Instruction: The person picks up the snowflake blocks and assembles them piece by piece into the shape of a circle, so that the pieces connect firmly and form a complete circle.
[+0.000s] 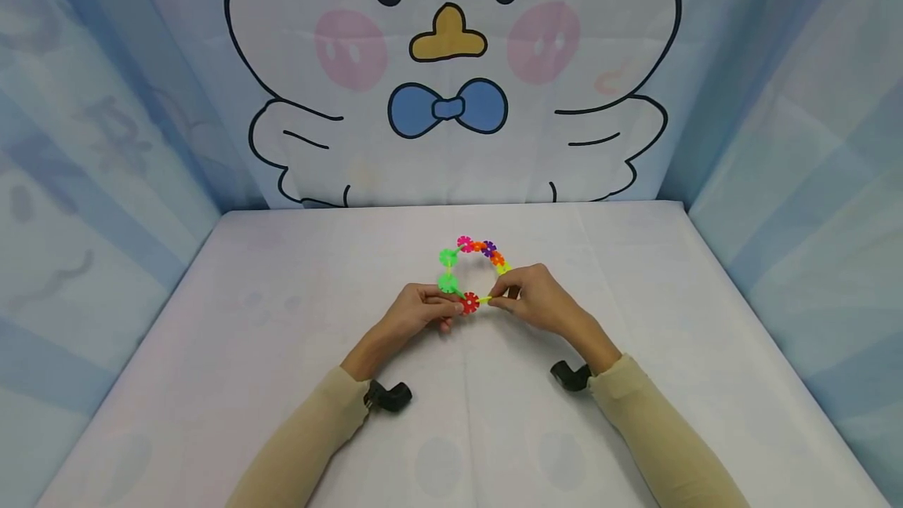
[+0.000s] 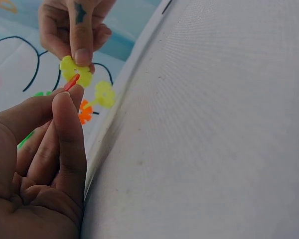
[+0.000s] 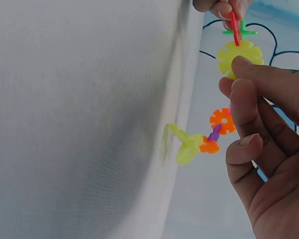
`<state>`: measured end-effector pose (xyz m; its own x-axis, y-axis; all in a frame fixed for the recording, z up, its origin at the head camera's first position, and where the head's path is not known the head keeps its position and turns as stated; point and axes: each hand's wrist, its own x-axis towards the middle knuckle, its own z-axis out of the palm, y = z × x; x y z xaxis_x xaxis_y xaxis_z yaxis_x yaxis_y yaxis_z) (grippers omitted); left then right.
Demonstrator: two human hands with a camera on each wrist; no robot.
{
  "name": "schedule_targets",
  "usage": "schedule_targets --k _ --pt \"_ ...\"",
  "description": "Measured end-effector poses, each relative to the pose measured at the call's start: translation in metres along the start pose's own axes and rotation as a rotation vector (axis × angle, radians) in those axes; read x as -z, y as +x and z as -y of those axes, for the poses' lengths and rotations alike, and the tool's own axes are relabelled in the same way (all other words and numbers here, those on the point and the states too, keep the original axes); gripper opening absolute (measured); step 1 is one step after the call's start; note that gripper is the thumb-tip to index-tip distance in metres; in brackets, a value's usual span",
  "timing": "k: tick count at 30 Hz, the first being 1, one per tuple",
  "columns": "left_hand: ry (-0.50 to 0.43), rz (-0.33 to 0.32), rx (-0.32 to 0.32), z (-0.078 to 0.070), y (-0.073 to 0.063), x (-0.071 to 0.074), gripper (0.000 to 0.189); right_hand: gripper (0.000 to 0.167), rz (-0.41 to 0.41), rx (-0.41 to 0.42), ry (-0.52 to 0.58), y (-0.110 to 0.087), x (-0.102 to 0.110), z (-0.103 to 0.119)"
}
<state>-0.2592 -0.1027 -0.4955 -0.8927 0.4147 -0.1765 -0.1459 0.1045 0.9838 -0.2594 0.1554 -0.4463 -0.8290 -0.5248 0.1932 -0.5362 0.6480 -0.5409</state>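
Note:
A curved chain of slotted plastic snowflake discs, with green discs [image 1: 447, 283], a pink disc [image 1: 465, 244], orange discs [image 3: 223, 121] and a purple disc [image 1: 489, 248], is held above the white table. My left hand [image 1: 421, 310] pinches the red disc [image 1: 470, 302] at the near end between thumb and fingers. Between thumb and forefinger, my right hand [image 1: 539, 300] grips a yellow disc [image 3: 240, 55]. The red disc's edge meets this yellow disc; how deep the slots engage, I cannot tell. More yellow discs [image 3: 188, 148] hang at the chain's other end, near the right hand.
A white cloth covers the table [image 1: 282, 351]. Behind it hangs a curtain [image 1: 451, 163] with a cartoon face and blue bow tie; patterned curtains stand on both sides. Black wrist cameras [image 1: 390, 397] sit at the cuffs of both beige sleeves [image 1: 310, 441].

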Motion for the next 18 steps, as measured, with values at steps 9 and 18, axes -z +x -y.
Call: schedule_targets --k 9,18 --pt "-0.024 -0.001 0.0 -0.0004 0.0002 0.0013 0.029 0.007 -0.005 0.014 -0.003 0.0005 -0.0026 0.0005" --pt "-0.031 0.002 -0.009 -0.0007 0.0001 0.0016 0.029 0.005 -0.016 0.008 0.026 0.0004 -0.0047 0.0003"
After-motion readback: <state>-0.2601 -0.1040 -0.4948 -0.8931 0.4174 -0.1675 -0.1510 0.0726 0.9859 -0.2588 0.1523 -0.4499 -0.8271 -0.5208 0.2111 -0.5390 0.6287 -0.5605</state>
